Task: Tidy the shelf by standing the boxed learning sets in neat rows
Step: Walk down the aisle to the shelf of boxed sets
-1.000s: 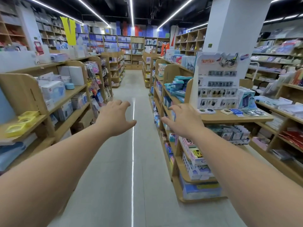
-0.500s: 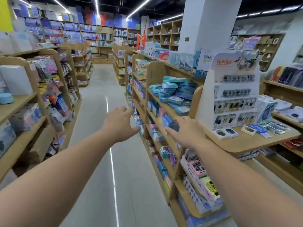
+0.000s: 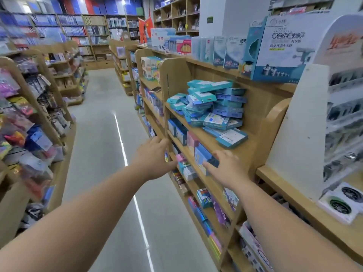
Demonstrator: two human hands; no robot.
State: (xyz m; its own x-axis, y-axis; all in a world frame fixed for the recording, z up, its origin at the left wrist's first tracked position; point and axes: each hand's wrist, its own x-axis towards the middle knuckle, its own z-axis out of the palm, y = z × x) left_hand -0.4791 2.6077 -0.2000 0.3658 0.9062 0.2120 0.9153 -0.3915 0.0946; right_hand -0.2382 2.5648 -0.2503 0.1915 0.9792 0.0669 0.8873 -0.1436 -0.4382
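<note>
A jumbled heap of teal and blue boxed learning sets (image 3: 211,106) lies flat and askew on the upper tier of a wooden shelf (image 3: 208,137) to my right. One teal box (image 3: 231,138) lies apart at the shelf's front edge. My left hand (image 3: 155,159) reaches forward with straight fingers, in front of the shelf's upright divider and below the heap. My right hand (image 3: 227,166) is stretched out with spread fingers in front of the tier below, holding nothing. Both hands are apart from the heap.
Large boxed sets (image 3: 275,50) stand in a row on the shelf top. A white display stand (image 3: 322,114) rises at right on a wooden counter. Lower tiers hold small boxes (image 3: 181,132). A grey-floored aisle (image 3: 102,154) runs on the left, flanked by another shelf unit (image 3: 33,114).
The view has moved forward and turned right, bringing the heap of teal boxes much nearer. Both hands stay outstretched and hold nothing, now close to the shelf.
</note>
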